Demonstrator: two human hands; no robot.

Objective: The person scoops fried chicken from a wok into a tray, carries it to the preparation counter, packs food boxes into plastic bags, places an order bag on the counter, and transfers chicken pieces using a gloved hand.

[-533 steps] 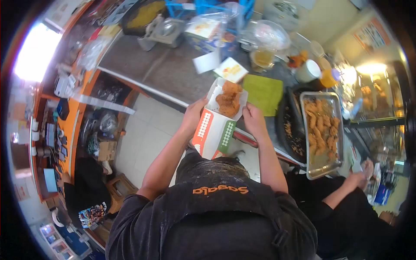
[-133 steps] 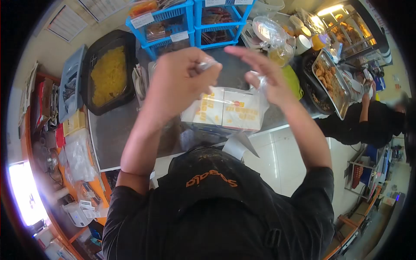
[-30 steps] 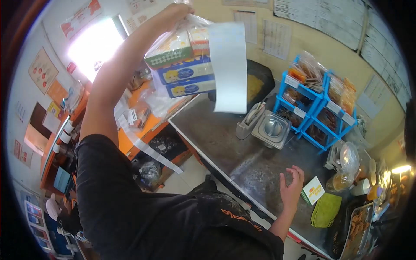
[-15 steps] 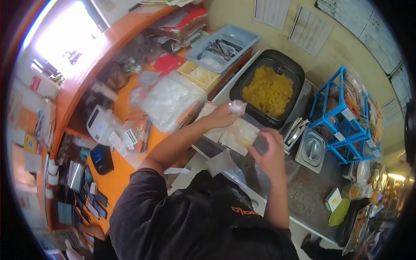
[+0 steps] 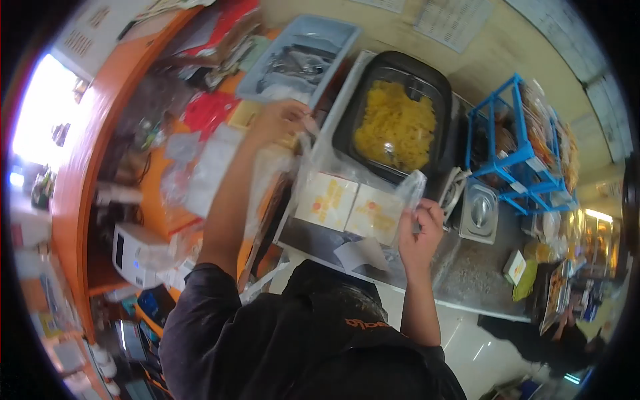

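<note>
Head view: left fingers [image 5: 295,112] and right fingers [image 5: 431,209] pinch a bag [image 5: 414,188], black tray [image 5: 345,132] just beyond.

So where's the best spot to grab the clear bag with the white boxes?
Probably grip the clear bag by its loose upper edges, from above, one hand each side: the thin plastic rises past the white boxes at the left hand and right hand, so it can be bunched there.

A dark counter [image 5: 467,277] carries a black pan [image 5: 400,67] of yellow food [image 5: 393,127], a lidded steel container [image 5: 479,212], a blue rack [image 5: 515,163], a green cloth [image 5: 525,281] and, apparently, a clear bag [image 5: 413,190] of white boxes [image 5: 325,200]. An orange desk [image 5: 155,200] bears plastic bags [image 5: 219,172] and a white printer [image 5: 135,255].
</note>
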